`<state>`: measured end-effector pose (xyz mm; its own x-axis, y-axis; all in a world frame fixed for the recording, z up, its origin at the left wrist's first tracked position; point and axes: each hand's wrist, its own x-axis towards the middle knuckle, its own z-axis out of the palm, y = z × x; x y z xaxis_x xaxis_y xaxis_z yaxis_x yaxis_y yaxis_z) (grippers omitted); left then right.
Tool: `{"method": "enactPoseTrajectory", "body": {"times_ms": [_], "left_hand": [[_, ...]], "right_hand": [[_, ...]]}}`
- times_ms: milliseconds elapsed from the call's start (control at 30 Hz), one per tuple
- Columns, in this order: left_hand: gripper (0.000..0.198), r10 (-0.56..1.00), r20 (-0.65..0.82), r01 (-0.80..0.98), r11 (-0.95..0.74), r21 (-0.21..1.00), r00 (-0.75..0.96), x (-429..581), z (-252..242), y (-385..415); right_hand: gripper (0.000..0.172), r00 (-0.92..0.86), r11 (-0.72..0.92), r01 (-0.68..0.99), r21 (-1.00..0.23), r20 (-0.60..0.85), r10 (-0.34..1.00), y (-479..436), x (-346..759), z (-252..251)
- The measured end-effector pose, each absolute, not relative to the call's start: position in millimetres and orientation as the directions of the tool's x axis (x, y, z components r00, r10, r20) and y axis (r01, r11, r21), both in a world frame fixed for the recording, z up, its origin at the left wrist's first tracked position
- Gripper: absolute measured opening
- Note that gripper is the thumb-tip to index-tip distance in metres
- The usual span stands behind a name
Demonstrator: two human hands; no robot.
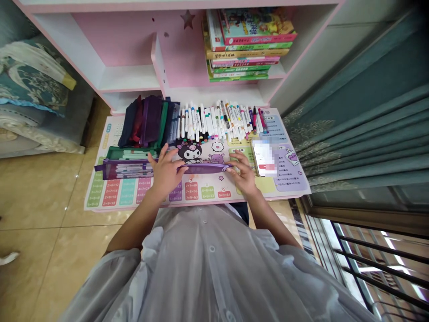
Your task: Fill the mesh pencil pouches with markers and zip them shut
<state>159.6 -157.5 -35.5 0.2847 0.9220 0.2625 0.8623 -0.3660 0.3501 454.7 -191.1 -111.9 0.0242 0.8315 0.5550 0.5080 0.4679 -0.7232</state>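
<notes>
Two hands on one long purple mesh zip pencil pouch (204, 168) | left hand (164, 172): fingers spread open, palm pressing on pouch, no grip | right hand (243, 172): fingers curled, pinching pouch's zip end | under pouch: printed multiplication-table mat (114, 192) | behind pouch: rows of multicoloured felt-tip markers (214, 120), green zip pencil case (130, 153)

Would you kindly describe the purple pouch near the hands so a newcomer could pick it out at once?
Find the pink-and-white shelf unit, then the times-table desk mat before it. Near the mat's front edge, the purple zippered pouch runs between the left hand and right hand. Its zip pull at the right hand sets it apart from the upright pouches behind.
</notes>
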Motion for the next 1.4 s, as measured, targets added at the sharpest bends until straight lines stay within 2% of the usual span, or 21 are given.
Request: {"method": "enactPoseTrajectory", "body": {"times_ms": [67, 200, 400, 600, 667, 800, 967, 1233, 1400], "left_hand": [[0.006, 0.919, 0.291, 0.861, -0.363, 0.357, 0.267, 165.8, -34.9, -159.7], [0.023, 0.903, 0.367, 0.833, -0.374, 0.407, 0.226, 194.3, -33.0, -171.1], [0.018, 0.813, 0.404, 0.736, -0.565, 0.372, 0.42, 245.7, -40.5, -181.3], [0.01, 0.743, 0.479, 0.698, -0.643, 0.315, 0.468, 265.3, -50.8, -173.8], [0.006, 0.737, 0.493, 0.697, -0.645, 0.313, 0.461, 266.2, -50.9, -172.7], [0.012, 0.745, 0.493, 0.687, -0.641, 0.343, 0.449, 265.7, -48.7, -172.8], [0.018, 0.775, 0.462, 0.671, -0.618, 0.409, 0.432, 265.5, -47.0, -173.3], [0.019, 0.819, 0.406, 0.692, -0.566, 0.449, 0.406, 267.7, -44.0, -179.2], [0.02, 0.852, 0.369, 0.713, -0.515, 0.476, 0.37, 267.6, -41.4, -180.6]], "right_hand": [[0.019, 0.037, 0.459, 0.516, -0.723, 0.554, 0.832, -192.4, 453.4, -111.4], [0.018, 0.045, 0.46, 0.503, -0.732, 0.553, 0.832, -192.8, 452.3, -110.3], [0.02, 0.029, 0.457, 0.506, -0.731, 0.544, 0.839, -193.3, 453.6, -109.6], [0.019, 0.025, 0.468, 0.524, -0.712, 0.562, 0.827, -193.9, 453.8, -110.9], [0.017, 0.022, 0.48, 0.522, -0.705, 0.574, 0.819, -193.3, 453.8, -111.9], [0.018, 0.018, 0.483, 0.517, -0.706, 0.574, 0.819, -192.4, 454.3, -113.3], [0.02, 0.021, 0.49, 0.503, -0.712, 0.577, 0.816, -192.2, 454.5, -112.5], [0.027, 0.018, 0.472, 0.547, -0.692, 0.573, 0.819, -192.2, 453.9, -110.8], [0.024, 0.016, 0.467, 0.544, -0.697, 0.565, 0.825, -193.4, 453.2, -110.6]]}}
